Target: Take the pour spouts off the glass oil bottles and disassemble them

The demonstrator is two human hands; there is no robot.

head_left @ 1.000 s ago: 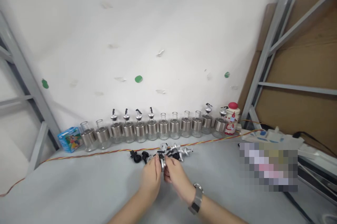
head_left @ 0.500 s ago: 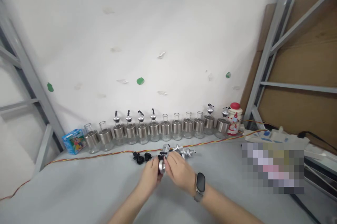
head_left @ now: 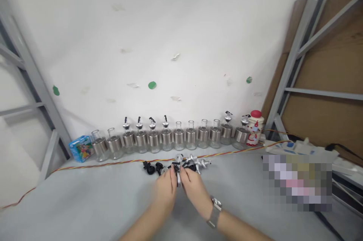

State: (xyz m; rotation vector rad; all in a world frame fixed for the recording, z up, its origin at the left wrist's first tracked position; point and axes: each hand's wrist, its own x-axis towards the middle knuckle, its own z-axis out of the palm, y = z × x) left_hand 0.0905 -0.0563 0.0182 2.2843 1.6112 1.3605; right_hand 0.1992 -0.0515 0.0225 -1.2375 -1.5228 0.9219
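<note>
Both hands meet over the grey table around one silver-and-black bottle pourer (head_left: pixel 179 180). My left hand (head_left: pixel 166 189) closes on it from the left, fingers pressed together. From the other side, my right hand (head_left: pixel 195 188) pinches it with thumb and fingers, and a watch (head_left: pixel 215 209) sits on that wrist. Much of the pourer is hidden by the fingers. Just beyond the hands lie black stopper parts (head_left: pixel 150 169) on the left and silver spout pieces (head_left: pixel 202 163) on the right.
Along the wall stands a row of glass bottles with metal sleeves (head_left: pixel 179 135), several topped with pourers (head_left: pixel 152 121). A blue box (head_left: pixel 81 149) and a red-capped figure-shaped container (head_left: pixel 254 129) flank them. A twisted cable (head_left: pixel 113 166) crosses the table. Power strips (head_left: pixel 306 146) lie right.
My right wrist has rolled, so the watch face has turned away. The fingers have shifted around the pourer, which now points differently. The camera view has moved slightly.
</note>
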